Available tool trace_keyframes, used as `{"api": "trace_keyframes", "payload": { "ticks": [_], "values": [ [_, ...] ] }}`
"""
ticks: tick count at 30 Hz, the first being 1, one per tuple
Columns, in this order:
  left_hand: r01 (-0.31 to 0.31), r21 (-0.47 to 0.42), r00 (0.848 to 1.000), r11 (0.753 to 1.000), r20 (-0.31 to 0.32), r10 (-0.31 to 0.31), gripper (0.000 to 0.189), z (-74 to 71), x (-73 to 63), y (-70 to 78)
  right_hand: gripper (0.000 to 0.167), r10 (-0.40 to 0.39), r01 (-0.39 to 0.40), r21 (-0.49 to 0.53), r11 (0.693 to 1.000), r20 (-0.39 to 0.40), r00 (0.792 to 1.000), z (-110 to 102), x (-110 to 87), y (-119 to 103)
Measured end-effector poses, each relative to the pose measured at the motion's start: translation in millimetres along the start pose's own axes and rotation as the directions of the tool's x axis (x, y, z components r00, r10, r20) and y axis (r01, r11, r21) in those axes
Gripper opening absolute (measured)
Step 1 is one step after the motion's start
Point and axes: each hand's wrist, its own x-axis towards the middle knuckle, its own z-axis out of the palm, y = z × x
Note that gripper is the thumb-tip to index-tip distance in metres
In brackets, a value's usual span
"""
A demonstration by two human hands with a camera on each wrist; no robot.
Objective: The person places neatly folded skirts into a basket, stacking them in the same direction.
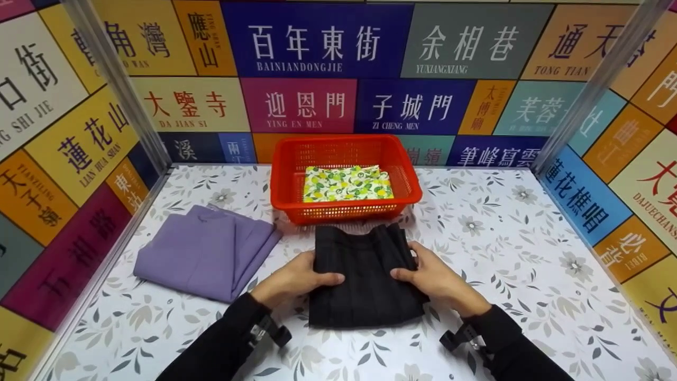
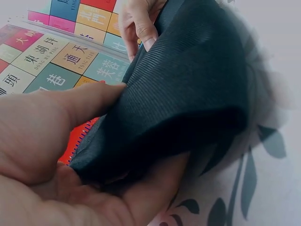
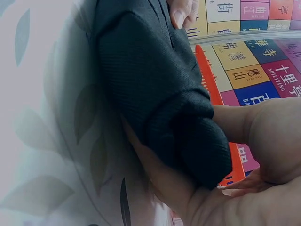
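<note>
- Black cloth [image 1: 365, 296]: fingers [image 1: 331, 279] of left hand [image 1: 292, 279] and right hand [image 1: 433, 275] clamped on it.
- Basket [image 1: 346, 213], just beyond: holds printed cloth [image 1: 349, 184].
- Purple cloth [image 1: 195, 254]: on tabletop [image 1: 497, 270].

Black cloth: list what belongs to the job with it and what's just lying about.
In the job:
- black cloth, gripped by left fingers and right fingers

Apparently just lying about, none held:
- purple folded cloth
- red basket
- yellow-and-green print cloth inside it

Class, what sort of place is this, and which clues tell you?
Likely a staged work booth: printed walls stand along three sides of a floral tabletop, which holds a red basket.
</note>
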Motion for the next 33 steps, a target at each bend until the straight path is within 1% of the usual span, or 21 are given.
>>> {"api": "trace_keyframes", "payload": {
  "ticks": [3, 5, 7, 12, 13, 16, 19, 20, 22, 24, 26, 27, 28, 31, 33],
  "values": [
    [-0.021, -0.011, 1.000, 1.000, -0.016, 0.020, 0.055, 1.0, 0.2, -1.7, 0.068, 0.002, -0.002, 0.018, 1.000, 0.007, 1.000, 0.6, -0.5, 0.2],
    [-0.037, 0.002, 0.999, 0.999, -0.039, 0.037, 0.057, 1.6, 1.0, -2.1, 0.070, -0.007, 0.007, 0.013, 1.000, 0.005, 1.000, 0.1, -0.8, 0.5],
    [-0.045, 0.015, 0.997, 0.999, -0.065, 0.046, 0.058, 2.0, 2.0, -2.3, 0.072, -0.008, 0.008, 0.033, 0.999, 0.010, 1.000, 0.1, -0.6, 1.0],
    [-0.036, 0.007, 0.993, 0.999, -0.115, 0.037, 0.061, 2.7, 3.7, -3.4, 0.074, 0.005, -0.006, 0.089, 0.996, 0.010, 1.000, 0.9, -0.3, 2.4],
    [-0.037, 0.007, 0.992, 0.999, -0.124, 0.037, 0.063, 2.8, 3.7, -3.6, 0.074, 0.006, -0.006, 0.085, 0.996, 0.002, 1.000, 0.9, -0.3, 2.4],
    [-0.049, 0.032, 0.986, 0.998, -0.157, 0.053, 0.067, 2.9, 3.8, -3.3, 0.076, 0.019, -0.018, 0.084, 0.996, -0.011, 1.000, 0.4, -0.4, -0.3],
    [-0.079, 0.046, 0.975, 0.996, -0.203, 0.087, 0.074, 3.4, 2.8, -0.1, 0.080, 0.017, -0.016, 0.080, 0.997, -0.023, 1.000, -1.8, -0.7, -4.3],
    [-0.091, 0.033, 0.973, 0.995, -0.212, 0.096, 0.075, 3.9, 2.8, 1.2, 0.081, 0.017, -0.015, 0.084, 0.996, -0.025, 1.000, -3.0, -0.8, -5.8],
    [-0.107, -0.031, 0.972, 0.994, -0.214, 0.098, 0.078, 5.2, 1.9, 3.6, 0.084, 0.018, -0.015, 0.084, 0.996, -0.036, 0.999, -4.7, -1.7, -8.5],
    [-0.118, -0.077, 0.972, 0.990, -0.211, 0.100, 0.080, 6.0, 0.1, 5.8, 0.087, 0.012, -0.009, 0.087, 0.996, -0.036, 0.999, -5.6, -3.2, -11.1],
    [-0.134, -0.099, 0.971, 0.986, -0.210, 0.111, 0.083, 6.1, -2.5, 7.7, 0.092, 0.006, -0.002, 0.098, 0.995, -0.037, 0.999, -5.9, -4.7, -13.6],
    [-0.144, -0.092, 0.969, 0.985, -0.215, 0.122, 0.085, 5.6, -4.3, 9.0, 0.095, -0.006, 0.010, 0.098, 0.995, -0.040, 0.999, -5.9, -5.6, -14.6],
    [-0.158, -0.064, 0.964, 0.985, -0.225, 0.141, 0.087, 4.8, -5.9, 10.4, 0.099, -0.019, 0.023, 0.102, 0.995, -0.042, 0.999, -5.9, -6.3, -15.7],
    [-0.213, 0.002, 0.947, 0.977, -0.247, 0.207, 0.097, 1.2, -11.0, 15.2, 0.107, -0.078, 0.082, 0.126, 0.989, -0.036, 0.996, -6.6, -7.8, -18.5],
    [-0.238, 0.032, 0.937, 0.971, -0.255, 0.238, 0.102, -1.3, -13.9, 18.3, 0.108, -0.118, 0.122, 0.128, 0.984, -0.033, 0.992, -7.3, -8.7, -20.9]
  ]
}}
